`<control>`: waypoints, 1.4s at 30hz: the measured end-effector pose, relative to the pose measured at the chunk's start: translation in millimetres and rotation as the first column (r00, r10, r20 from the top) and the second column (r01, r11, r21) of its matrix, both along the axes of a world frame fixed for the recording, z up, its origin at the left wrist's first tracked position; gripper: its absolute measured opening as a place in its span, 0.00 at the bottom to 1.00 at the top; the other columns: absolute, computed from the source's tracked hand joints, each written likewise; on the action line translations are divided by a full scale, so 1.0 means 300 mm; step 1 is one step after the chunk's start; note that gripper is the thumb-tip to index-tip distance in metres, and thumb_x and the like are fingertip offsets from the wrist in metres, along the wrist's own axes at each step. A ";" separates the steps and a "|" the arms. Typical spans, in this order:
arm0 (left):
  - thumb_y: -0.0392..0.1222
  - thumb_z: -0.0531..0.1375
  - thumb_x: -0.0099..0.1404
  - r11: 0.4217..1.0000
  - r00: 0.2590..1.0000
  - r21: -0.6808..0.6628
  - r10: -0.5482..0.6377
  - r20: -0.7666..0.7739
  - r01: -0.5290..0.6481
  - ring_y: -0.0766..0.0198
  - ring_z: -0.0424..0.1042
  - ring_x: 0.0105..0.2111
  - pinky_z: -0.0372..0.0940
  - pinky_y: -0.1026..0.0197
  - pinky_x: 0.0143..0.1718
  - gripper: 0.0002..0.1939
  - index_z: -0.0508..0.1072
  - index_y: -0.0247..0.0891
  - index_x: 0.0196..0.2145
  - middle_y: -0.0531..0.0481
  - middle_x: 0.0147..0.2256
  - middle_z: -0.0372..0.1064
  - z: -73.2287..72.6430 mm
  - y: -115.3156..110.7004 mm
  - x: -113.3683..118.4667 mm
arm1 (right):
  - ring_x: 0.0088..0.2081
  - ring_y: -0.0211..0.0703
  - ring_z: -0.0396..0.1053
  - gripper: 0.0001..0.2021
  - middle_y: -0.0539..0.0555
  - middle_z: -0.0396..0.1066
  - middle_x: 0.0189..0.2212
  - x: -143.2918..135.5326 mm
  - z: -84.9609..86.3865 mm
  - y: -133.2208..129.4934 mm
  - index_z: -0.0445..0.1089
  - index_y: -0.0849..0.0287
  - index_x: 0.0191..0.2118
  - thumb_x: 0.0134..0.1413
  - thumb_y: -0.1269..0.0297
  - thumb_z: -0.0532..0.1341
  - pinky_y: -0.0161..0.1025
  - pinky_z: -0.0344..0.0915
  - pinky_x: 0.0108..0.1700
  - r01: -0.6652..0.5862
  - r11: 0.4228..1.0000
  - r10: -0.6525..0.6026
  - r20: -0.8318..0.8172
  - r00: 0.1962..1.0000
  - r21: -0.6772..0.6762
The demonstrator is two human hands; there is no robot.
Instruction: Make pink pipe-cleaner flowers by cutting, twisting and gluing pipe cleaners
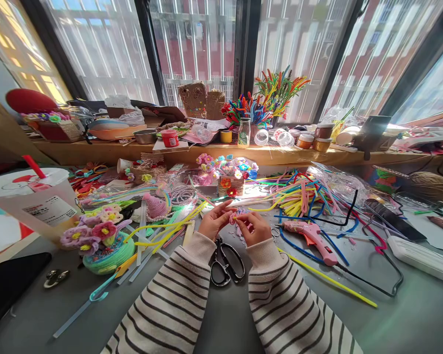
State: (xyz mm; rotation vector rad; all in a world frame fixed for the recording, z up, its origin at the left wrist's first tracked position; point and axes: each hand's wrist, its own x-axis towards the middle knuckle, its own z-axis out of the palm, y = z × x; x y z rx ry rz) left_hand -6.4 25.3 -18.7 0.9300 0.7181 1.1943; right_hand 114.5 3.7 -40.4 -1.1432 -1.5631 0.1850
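Near the middle of the table, my left hand (214,221) pinches a small pink and lilac fuzzy piece (235,215) from the left. The thumb and fingers of my right hand (255,227) close on the same piece from the right. Its exact shape is too small to tell. Black-handled scissors (227,265) lie on the grey table (225,314) just below, between my wrists, with the blades partly hidden by my left hand. Small pink and lilac scraps lie around my fingertips. A pink glue gun (313,237) rests to the right of my right hand.
Yellow and blue pipe cleaners (328,279) and a black cable spread at right. At left stand a green pot of fuzzy flowers (105,255) and a drink cup (47,211). Behind are a flower basket (232,185) and a cluttered wooden sill (206,153).
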 end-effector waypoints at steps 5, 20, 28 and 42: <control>0.35 0.61 0.43 1.000 1.000 0.004 0.014 -0.017 -0.014 0.71 0.66 0.28 0.59 0.65 0.36 0.19 0.69 0.40 0.37 0.53 0.28 0.69 -0.004 0.002 -0.001 | 0.18 0.32 0.59 0.06 0.50 0.63 0.19 0.000 0.010 -0.006 0.68 0.60 0.24 0.43 0.64 0.56 0.30 0.57 0.20 0.010 1.000 -0.010 0.008 1.000 -0.005; 0.34 0.62 0.42 1.000 0.999 -0.002 0.023 -0.034 -0.023 0.70 0.66 0.28 0.59 0.65 0.35 0.18 0.70 0.39 0.35 0.52 0.27 0.69 -0.006 0.001 0.000 | 0.18 0.31 0.58 0.06 0.50 0.63 0.20 -0.003 0.013 -0.006 0.69 0.60 0.23 0.42 0.66 0.56 0.29 0.55 0.18 -0.015 0.999 0.014 -0.013 1.000 -0.035; 0.39 0.60 0.45 0.993 0.986 0.025 0.118 -0.115 -0.116 0.72 0.65 0.23 0.59 0.69 0.25 0.12 0.72 0.36 0.31 0.50 0.27 0.69 0.025 -0.006 -0.019 | 0.20 0.33 0.60 0.08 0.51 0.64 0.21 0.004 0.032 -0.012 0.67 0.63 0.24 0.42 0.63 0.56 0.29 0.57 0.18 0.069 0.994 -0.087 -0.221 0.971 -0.087; 0.46 0.60 0.43 0.994 0.926 0.069 -0.049 -0.374 0.081 0.74 0.58 0.13 0.53 0.69 0.14 0.12 0.68 0.32 0.17 0.53 0.15 0.64 0.020 -0.018 0.005 | 0.21 0.33 0.60 0.07 0.51 0.64 0.23 0.005 0.017 -0.014 0.69 0.59 0.27 0.44 0.64 0.54 0.29 0.59 0.19 -0.046 0.998 0.043 -0.078 0.996 -0.043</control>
